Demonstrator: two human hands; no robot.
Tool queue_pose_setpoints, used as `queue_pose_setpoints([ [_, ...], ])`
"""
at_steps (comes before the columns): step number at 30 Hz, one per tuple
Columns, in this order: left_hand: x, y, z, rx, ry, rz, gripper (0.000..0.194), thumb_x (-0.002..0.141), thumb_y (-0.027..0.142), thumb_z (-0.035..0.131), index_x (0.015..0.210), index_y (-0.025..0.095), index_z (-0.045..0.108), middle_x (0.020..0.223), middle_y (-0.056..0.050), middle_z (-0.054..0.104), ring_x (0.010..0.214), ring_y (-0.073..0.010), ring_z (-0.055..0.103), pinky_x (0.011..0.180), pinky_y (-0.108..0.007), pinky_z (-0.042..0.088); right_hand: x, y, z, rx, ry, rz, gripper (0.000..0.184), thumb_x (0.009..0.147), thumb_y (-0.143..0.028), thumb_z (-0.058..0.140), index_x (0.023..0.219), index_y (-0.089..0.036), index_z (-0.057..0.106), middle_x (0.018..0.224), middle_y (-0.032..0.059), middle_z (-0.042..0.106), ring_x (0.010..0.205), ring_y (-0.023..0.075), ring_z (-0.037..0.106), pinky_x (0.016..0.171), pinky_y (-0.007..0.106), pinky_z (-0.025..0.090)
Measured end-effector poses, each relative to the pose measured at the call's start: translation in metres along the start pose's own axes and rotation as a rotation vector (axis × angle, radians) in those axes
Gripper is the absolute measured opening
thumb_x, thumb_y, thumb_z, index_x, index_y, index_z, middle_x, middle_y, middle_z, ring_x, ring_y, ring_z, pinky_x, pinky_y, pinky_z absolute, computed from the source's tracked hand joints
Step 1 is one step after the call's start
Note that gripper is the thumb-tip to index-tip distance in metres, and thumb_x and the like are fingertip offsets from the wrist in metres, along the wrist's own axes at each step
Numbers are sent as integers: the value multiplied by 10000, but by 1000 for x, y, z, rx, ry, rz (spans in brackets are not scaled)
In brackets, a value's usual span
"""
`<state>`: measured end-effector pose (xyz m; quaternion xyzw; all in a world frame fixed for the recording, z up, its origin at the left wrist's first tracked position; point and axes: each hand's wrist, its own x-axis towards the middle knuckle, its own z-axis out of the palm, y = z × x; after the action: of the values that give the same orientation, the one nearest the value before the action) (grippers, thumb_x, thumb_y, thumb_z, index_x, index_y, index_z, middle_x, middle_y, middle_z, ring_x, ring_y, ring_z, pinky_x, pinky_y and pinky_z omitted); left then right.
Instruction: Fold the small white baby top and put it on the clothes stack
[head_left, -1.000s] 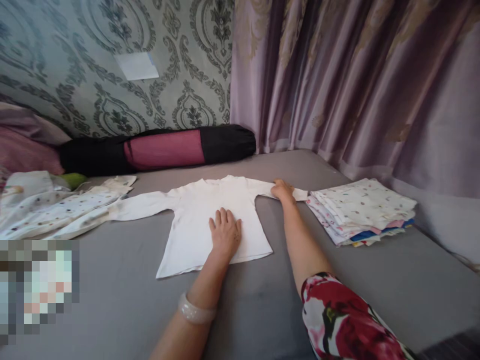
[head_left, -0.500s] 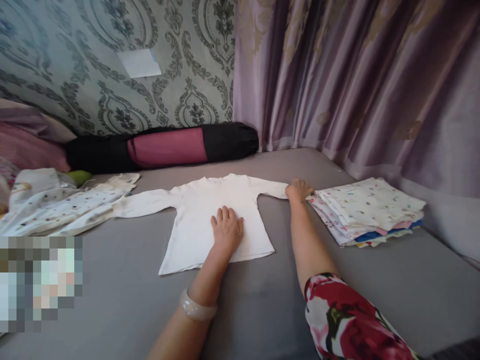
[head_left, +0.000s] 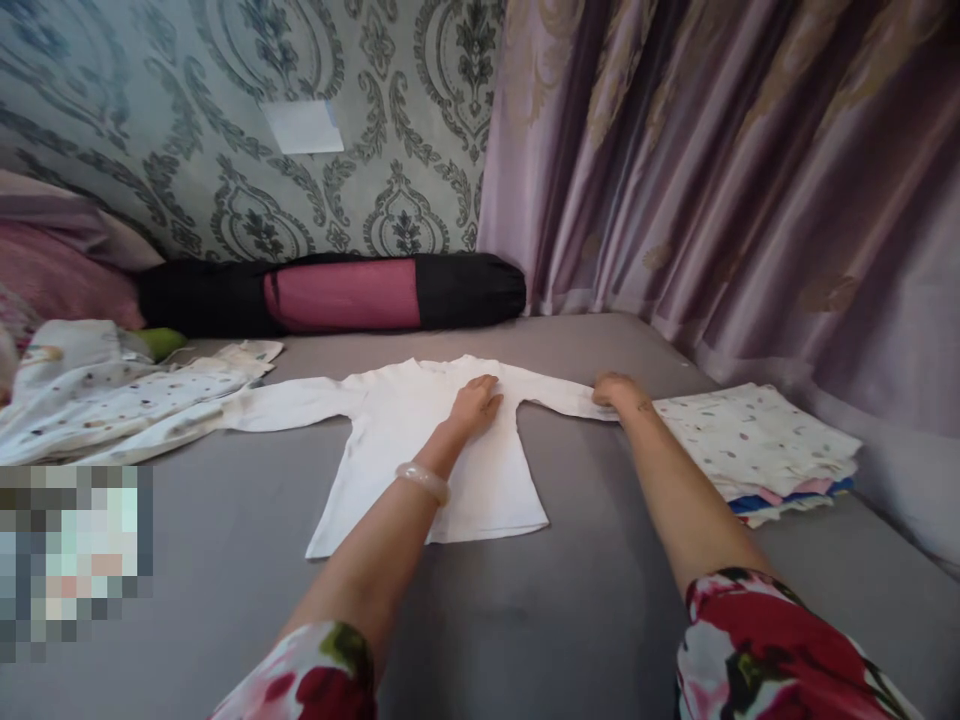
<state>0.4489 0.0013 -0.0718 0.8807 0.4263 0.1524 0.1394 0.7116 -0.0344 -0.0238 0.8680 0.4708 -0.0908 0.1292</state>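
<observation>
Grey bed sheet, bearing white shirt, spread flat, centre; no writing legible. Left hand: loosely bent over shirt front, grasp indeterminable. Right hand: fingers curled at sleeve end, cuff hidden. Lower left: object obscured by pixelation.

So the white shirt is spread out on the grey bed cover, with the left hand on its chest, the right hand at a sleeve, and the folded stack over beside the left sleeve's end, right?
Not quite: the folded stack is by the right hand, at the other sleeve's end. The head view shows this. The white shirt is indeed spread out on the grey bed cover, with the left hand on its chest.
</observation>
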Motion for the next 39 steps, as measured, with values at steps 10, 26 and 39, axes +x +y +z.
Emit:
queue_pose_setpoints([
  [10,36,-13,15,34,-171,-33,641,921,538,440,1467,211,369,1589,-88,276,1467,-267,217,1188,-378,191,0,43,-21,902,219,-144,113,716,-152,590,734,-172,700,604,-8,636,565,122,569,459,183,390],
  [26,43,4,-11,81,-371,-198,1157,604,877,523,1545,313,154,1634,-134,-5,1470,-433,5,1145,-578,120,-45,-43,-68,1894,-21,-259,80,663,-134,600,710,-152,661,593,-15,644,549,115,574,552,211,467],
  [39,56,1,-15,76,-412,-177,1245,537,850,620,1544,263,181,1620,-186,40,1460,-465,20,1122,-624,147,-63,-109,-72,1804,68,-317,77,580,-226,664,614,-164,635,492,-66,533,509,97,479,488,211,350],
])
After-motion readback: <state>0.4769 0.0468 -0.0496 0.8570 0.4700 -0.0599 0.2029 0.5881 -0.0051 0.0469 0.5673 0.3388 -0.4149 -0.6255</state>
